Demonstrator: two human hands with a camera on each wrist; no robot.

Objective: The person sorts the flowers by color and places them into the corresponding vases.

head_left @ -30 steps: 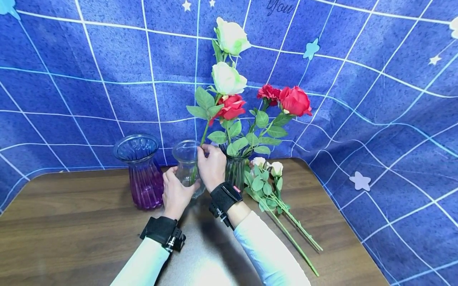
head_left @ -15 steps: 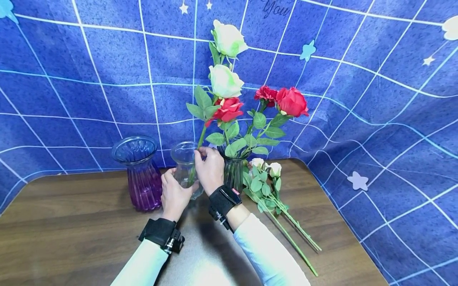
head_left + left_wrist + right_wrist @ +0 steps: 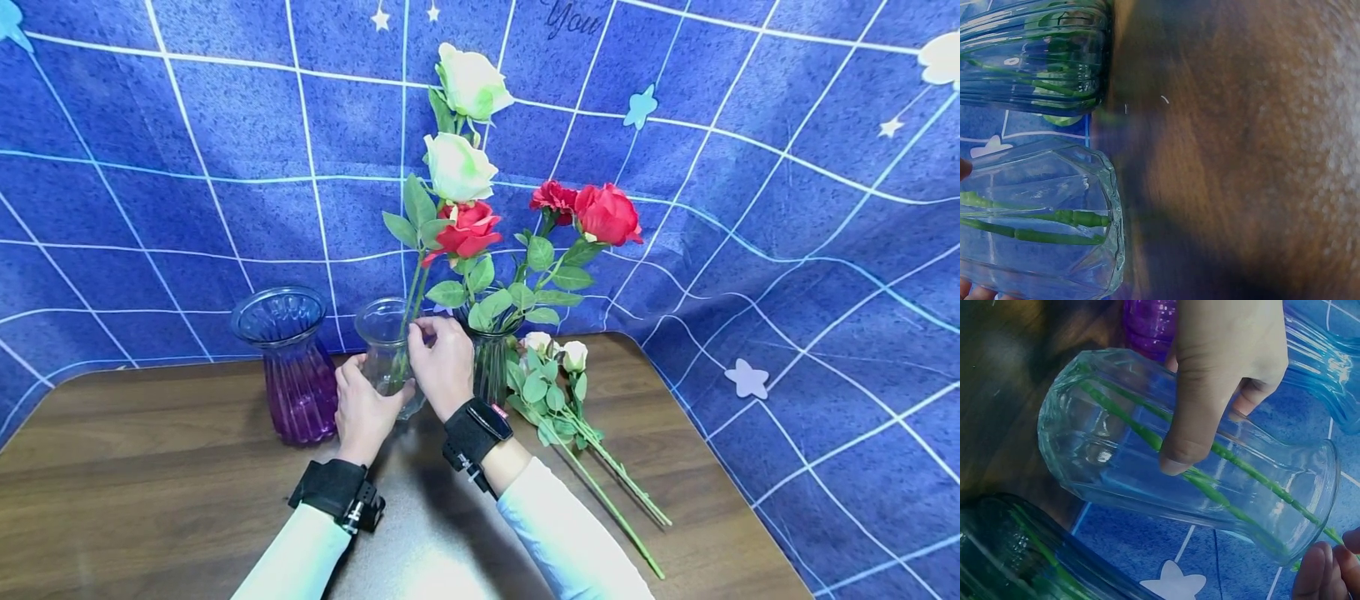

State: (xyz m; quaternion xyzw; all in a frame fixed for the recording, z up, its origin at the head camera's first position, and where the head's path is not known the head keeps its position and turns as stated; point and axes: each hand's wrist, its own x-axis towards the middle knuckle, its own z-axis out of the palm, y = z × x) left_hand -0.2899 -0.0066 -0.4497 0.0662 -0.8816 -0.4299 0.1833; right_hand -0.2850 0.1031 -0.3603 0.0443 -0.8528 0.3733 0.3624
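Note:
In the head view, my left hand (image 3: 367,408) grips the body of a clear glass vase (image 3: 381,321), its thumb lying across the glass in the right wrist view. Two green stems (image 3: 1235,459) run down inside this vase to its base. Above it rise two white roses (image 3: 459,167), one higher than the other, with green leaves. My right hand (image 3: 444,362) is at the vase's rim, its thumb and fingertips pinching a white rose stem there. Those fingertips (image 3: 1311,575) show beside the rim in the right wrist view.
A blue-purple vase (image 3: 300,392) stands left of the clear one. To the right, a dark ribbed vase (image 3: 491,367) holds red flowers, including a red rose (image 3: 609,214). White roses with long stems (image 3: 615,467) lie on the wooden table (image 3: 150,483). Blue cloth hangs behind.
The white roses have swung slightly left, and their two stems now show apart above the rim. My right hand has shifted a little at the rim; my left hand keeps its grip on the vase.

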